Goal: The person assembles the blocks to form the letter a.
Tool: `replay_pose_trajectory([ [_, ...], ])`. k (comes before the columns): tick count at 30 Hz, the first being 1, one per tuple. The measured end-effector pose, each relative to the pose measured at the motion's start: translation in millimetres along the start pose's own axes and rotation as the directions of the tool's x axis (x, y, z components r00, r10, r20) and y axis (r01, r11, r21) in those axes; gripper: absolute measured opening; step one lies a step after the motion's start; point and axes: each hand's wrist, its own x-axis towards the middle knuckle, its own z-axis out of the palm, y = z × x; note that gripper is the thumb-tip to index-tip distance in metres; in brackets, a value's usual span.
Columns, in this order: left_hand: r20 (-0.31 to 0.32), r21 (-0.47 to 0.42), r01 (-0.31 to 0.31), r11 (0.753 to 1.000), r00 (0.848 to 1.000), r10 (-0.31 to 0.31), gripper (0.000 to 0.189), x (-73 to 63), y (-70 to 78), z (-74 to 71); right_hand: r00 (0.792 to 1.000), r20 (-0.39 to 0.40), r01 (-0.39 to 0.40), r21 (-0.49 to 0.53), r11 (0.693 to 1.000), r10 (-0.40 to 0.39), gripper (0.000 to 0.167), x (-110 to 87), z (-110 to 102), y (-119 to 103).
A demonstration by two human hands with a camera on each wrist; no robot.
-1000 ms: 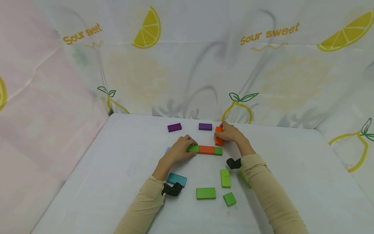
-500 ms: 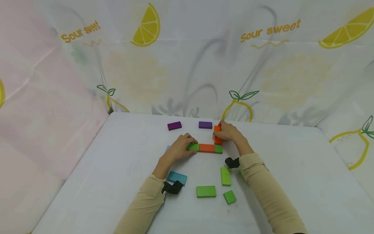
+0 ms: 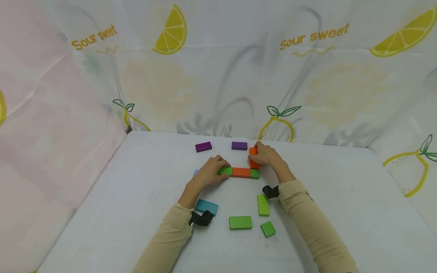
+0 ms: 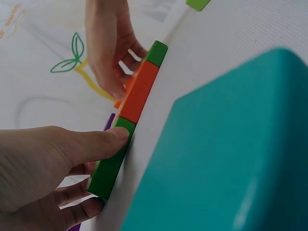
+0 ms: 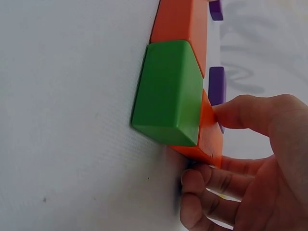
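Note:
A straight row on the white table holds a green block [image 3: 226, 171], a red-orange block [image 3: 241, 173] and a short green block [image 3: 254, 174], end to end. My left hand [image 3: 208, 173] grips the row's left green block, thumb on its near side and fingers behind. Behind the row's right end lies an orange block [image 5: 210, 134], set crosswise, its near end against or very close to the short green block. My right hand [image 3: 267, 154] pinches that orange block between thumb and fingers. Part of the orange block is hidden by the fingers.
Two purple blocks [image 3: 203, 146] lie at the back. Nearer are a teal block [image 3: 206, 207], a green block [image 3: 240, 223], a lime block [image 3: 263, 205] and a small green block [image 3: 268, 229]. Another green piece [image 3: 282, 204] shows beside the right sleeve; a light blue one peeks out by the left hand.
My right hand has shifted the orange block slightly left and towards the row, narrowing the gap to the short green block. The left hand keeps its grip in place.

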Motion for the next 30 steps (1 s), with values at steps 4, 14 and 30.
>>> replay_pose_trajectory([
  [4,0.008,0.003,-0.002,1.0,1.0,0.002,0.03,-0.1,0.0,0.6,1.0,-0.005,-0.001,-0.005,1.0,0.001,0.06,-1.6,0.9,-0.7],
  [14,0.007,0.021,0.028,0.999,1.0,-0.028,0.03,-1.1,1.0,0.5,1.0,-0.023,0.011,-0.021,1.0,-0.011,0.057,-1.6,3.4,-0.6],
  [30,0.007,0.015,0.029,0.999,1.0,-0.029,0.03,-2.6,4.0,-1.4,0.999,-0.04,0.033,-0.031,0.999,-0.035,0.057,-6.1,4.4,-2.1],
])
